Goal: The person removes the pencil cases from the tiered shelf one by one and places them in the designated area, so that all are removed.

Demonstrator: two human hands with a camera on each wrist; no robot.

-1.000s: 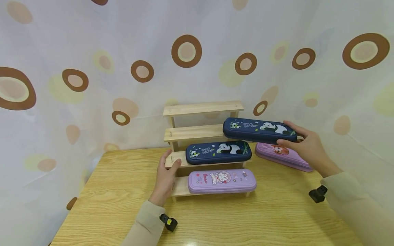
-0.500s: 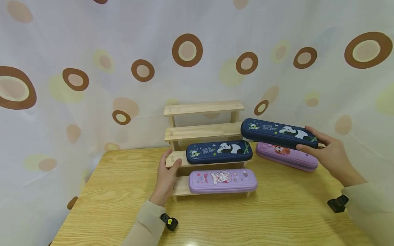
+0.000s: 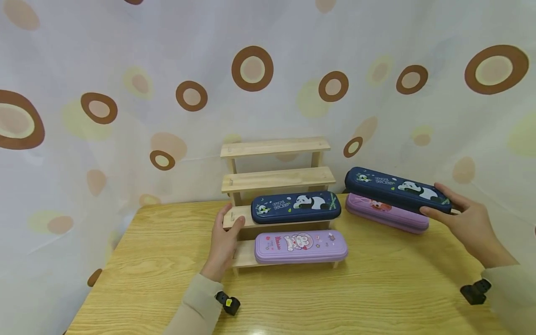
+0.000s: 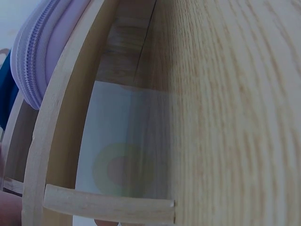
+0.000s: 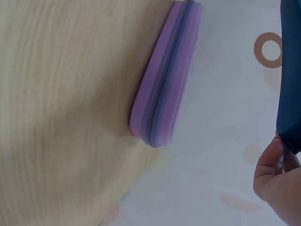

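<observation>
My right hand (image 3: 471,225) grips the right end of a dark blue panda pencil case (image 3: 387,188), thumb in front. The case hangs tilted, its right end lower, overlapping a pink-purple pencil case (image 3: 402,220) on the table in the head view. That zipped pink-purple case (image 5: 164,80) lies beyond my hand in the right wrist view. My left hand (image 3: 222,244) holds the left end of a stepped wooden rack (image 3: 276,179) at its second tier from the bottom. On that tier sits another blue panda pencil case (image 3: 274,211); a lilac pencil case (image 3: 276,251) occupies the lowest one.
The rack's two upper tiers bear nothing. It stands on a wood-grain table (image 3: 167,260), close to a white curtain (image 3: 268,111) with brown rings. A small black device (image 3: 228,303) is strapped to the left wrist, and another black device (image 3: 475,292) to the right.
The right hand has carried the blue panda pencil case right and downward, away from the rack's upper tiers, tilting it more. The left hand keeps its place on the rack.
</observation>
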